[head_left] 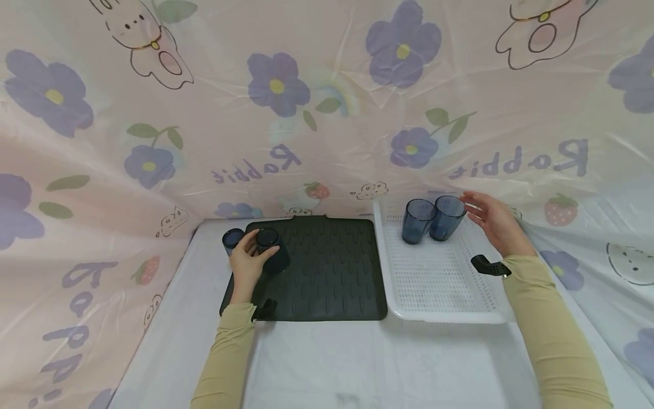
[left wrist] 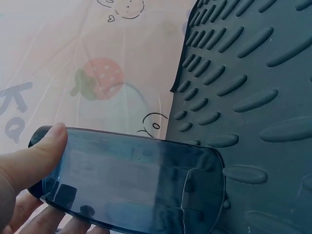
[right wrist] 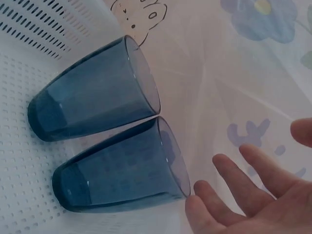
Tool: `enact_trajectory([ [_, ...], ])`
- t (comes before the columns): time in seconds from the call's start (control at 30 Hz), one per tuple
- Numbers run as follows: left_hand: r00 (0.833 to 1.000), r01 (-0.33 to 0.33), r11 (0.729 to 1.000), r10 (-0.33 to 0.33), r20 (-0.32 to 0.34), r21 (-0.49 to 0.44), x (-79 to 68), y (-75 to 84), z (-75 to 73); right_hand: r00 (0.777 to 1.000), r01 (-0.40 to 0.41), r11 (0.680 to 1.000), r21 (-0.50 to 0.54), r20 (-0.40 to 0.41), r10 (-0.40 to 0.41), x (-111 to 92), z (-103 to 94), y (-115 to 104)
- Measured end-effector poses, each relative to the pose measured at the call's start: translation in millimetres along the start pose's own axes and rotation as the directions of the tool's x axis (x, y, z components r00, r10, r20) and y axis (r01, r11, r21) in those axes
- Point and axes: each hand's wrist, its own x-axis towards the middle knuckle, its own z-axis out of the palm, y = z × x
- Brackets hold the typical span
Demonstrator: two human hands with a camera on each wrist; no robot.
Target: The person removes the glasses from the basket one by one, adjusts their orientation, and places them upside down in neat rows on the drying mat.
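My left hand (head_left: 246, 270) grips a blue drinking glass (head_left: 277, 262) near its base, with the thumb on one side and fingers on the other. That glass is upside down, its rim down at the dark ribbed mat (head_left: 327, 272). Just left of it, partly behind the hand, is a second dark blue glass (head_left: 233, 237). Two more blue glasses stand upright side by side in the white basket, a left one (head_left: 418, 222) and a right one (head_left: 447, 220). My right hand (head_left: 495, 221) has its fingers spread, fingertips right at the right glass's rim.
The white perforated basket (head_left: 434, 315) sits against the mat's right side. Both rest on a white-covered table (head_left: 317, 363). A printed curtain (head_left: 337, 142) with flowers and rabbits hangs close behind and along the sides.
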Motion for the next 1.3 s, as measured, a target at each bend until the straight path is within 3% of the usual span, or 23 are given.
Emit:
enact_trajectory([
  [0.57, 1.000, -0.005, 1.000, 0.005, 0.001, 0.008, 1.0, -1.1, -1.2, 0.999, 0.040, 0.997, 0.064, -0.034, -0.038, 17.2, -10.2, 12.8],
  [0.97, 1.000, -0.024, 1.000, 0.024, -0.007, 0.012, -0.6, -1.9, -0.1, 0.998, -0.037, 0.997, 0.069, -0.040, 0.040, 28.9, -14.1, 18.4],
  [1.13, 1.000, -0.022, 1.000, 0.023, -0.009, 0.013, -0.7, -1.0, -0.1, 1.000, -0.011, 0.994, 0.109, -0.021, 0.013, 27.5, -14.3, 22.3],
  [1.3, 1.000, -0.015, 1.000, 0.015, -0.012, 0.014, -1.0, -2.1, -0.5, 1.000, 0.012, 0.998, 0.067, -0.013, -0.011, 30.9, -14.4, 26.7],
])
